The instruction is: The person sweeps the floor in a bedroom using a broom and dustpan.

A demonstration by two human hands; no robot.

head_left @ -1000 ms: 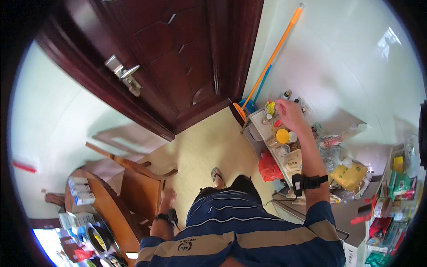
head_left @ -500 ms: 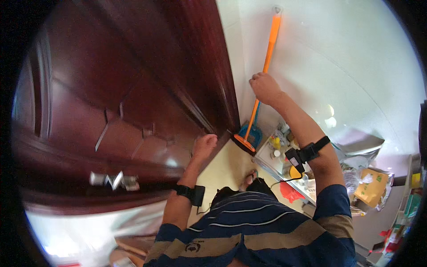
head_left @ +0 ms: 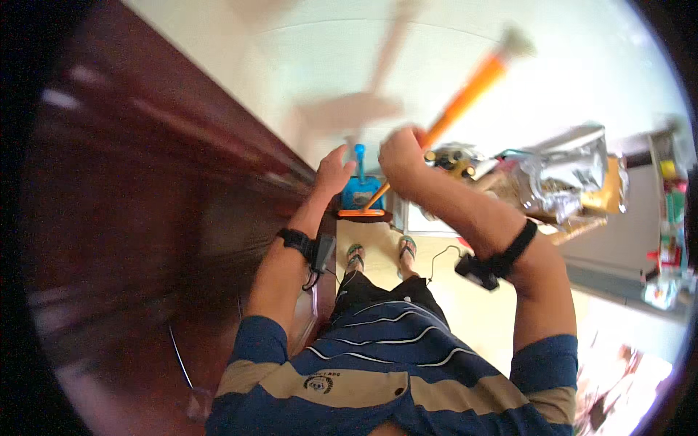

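Observation:
My right hand (head_left: 402, 161) is wrapped round the orange handle of a broom (head_left: 464, 99). The handle leans up to the right past my fist and is blurred at its top. Its orange head, with dark bristles, is down by the floor in front of a blue dustpan (head_left: 356, 193). The dustpan's blue handle stands up between my two hands. Just left of that handle is my left hand (head_left: 334, 171), fingers stretched out and apart, holding nothing. It is near the edge of a dark red wooden door (head_left: 196, 182), and I cannot tell whether it touches either one.
A white wall (head_left: 305, 65) rises behind the broom. On the right, a low surface bears several dark-capped bottles (head_left: 454, 163), plastic bags (head_left: 560, 178) and a yellow-brown package (head_left: 614, 185). Farther right are shelves with small colourful items (head_left: 667, 251). My sandalled feet stand on a pale floor (head_left: 443, 283).
My view has swung toward the corner. The broom, still in my right hand, tilts further right at its top. My left hand has left the door's face and opened beside the dustpan handle.

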